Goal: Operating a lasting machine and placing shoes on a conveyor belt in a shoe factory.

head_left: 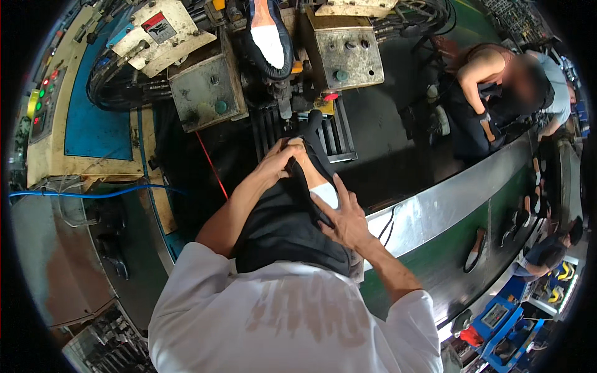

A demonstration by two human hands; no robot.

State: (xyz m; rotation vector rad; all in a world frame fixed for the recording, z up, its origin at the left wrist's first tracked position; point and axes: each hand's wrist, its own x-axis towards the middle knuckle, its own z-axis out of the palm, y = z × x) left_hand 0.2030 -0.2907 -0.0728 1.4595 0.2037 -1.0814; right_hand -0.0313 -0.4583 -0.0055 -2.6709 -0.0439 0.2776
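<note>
Across my lap lies a black shoe upper on a last (306, 168), its underside turned up, showing a tan insole and a white toe patch. My left hand (280, 160) is closed around its far end, fingers bent over the edge. At the white end my right hand (345, 217) grips the shoe from the side, thumb across the patch and fingers along the edge. Ahead of me a second shoe upper (268, 46), also bottom up with a white patch, sits in the machine (283, 93), apart from my hands.
Metal control boxes (208, 90) with green buttons flank the machine. At left stands a cream panel (46, 102) with lit buttons; a blue hose (93, 194) crosses below it. On my right runs a green conveyor (429, 267) carrying several shoes (476, 250). A co-worker (482, 93) bends beyond its metal edge.
</note>
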